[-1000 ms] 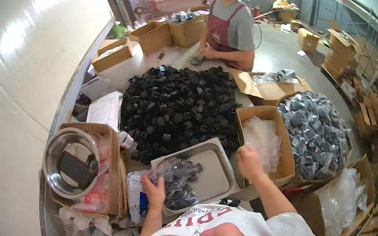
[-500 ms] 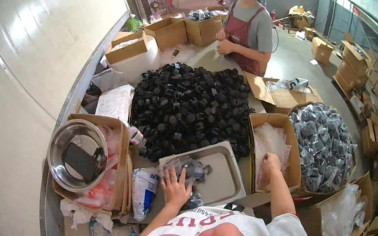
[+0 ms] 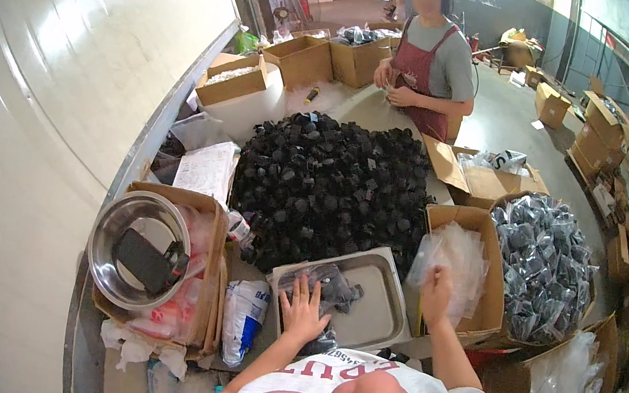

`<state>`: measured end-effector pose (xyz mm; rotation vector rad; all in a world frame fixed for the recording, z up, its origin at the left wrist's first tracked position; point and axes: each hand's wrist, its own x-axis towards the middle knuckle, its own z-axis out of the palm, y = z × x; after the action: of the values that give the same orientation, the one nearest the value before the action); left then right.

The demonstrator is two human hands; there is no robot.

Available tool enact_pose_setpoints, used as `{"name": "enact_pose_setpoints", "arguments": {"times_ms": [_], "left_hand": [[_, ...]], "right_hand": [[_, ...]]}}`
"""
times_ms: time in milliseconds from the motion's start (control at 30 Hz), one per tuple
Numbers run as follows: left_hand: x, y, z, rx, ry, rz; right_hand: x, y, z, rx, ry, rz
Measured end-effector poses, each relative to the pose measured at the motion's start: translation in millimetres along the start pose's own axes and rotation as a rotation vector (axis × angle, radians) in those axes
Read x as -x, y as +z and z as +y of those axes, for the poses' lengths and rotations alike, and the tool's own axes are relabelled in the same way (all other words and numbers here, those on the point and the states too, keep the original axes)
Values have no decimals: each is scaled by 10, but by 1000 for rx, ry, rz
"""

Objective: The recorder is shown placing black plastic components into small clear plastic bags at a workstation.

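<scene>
The left hand lies flat with its fingers spread wide, resting on the bagged black parts in the left half of the metal tray; the fingers point far and are not closed round anything. That bundle's long axis runs roughly left to right, its clear film under the fingers and its dark end pointing right along the tray, whose own long side runs the same way with the right end slightly farther off. The right hand has its fingers closed on the near edge of the clear plastic bags at the small carton, right of the tray. These thin sheets fan toward the far side; their overlap hides any single bag's long axis. Half a second ago they sat inside the carton; now they stand higher and spread past its left rim, while the left hand keeps its place on the bundle.
</scene>
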<state>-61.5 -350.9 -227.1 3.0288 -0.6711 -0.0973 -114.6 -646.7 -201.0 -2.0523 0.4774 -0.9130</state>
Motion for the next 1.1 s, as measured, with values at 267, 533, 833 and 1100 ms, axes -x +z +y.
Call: {"name": "enact_pose_setpoints", "arguments": {"times_ms": [267, 533, 833, 1100], "left_hand": [[240, 124, 54, 348, 33, 119], [346, 757, 87, 2344, 43, -560], [311, 840, 10, 2397, -96, -852], [189, 941, 2, 2088, -129, -861]], "right_hand": [[540, 271, -275, -171, 46, -926], [525, 341, -529, -631, 161, -1177], [781, 553, 25, -223, 265, -474], [829, 636, 12, -88, 145, -604]]}}
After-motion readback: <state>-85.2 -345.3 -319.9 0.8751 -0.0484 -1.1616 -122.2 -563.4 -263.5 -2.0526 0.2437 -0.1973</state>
